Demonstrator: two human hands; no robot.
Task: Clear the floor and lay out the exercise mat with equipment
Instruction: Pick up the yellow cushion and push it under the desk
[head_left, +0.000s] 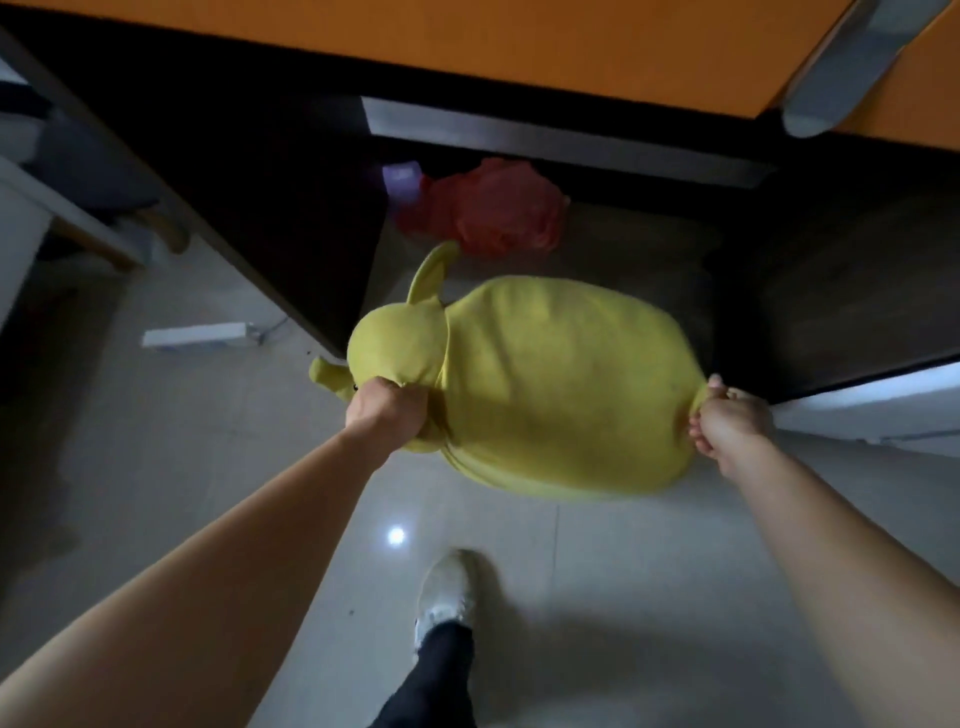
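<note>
- Floor-clearing step: left hand (387, 410) and right hand (727, 423) each grip bunched fabric at opposite ends of the plush (561, 384).
- Next, probably: carry it off the floor (171, 426).

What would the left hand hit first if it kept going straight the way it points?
The left hand grips the yellow plush toy, so it would press into the toy's body first. Beyond, probably the space under the orange desk, though depth is unclear.
</note>
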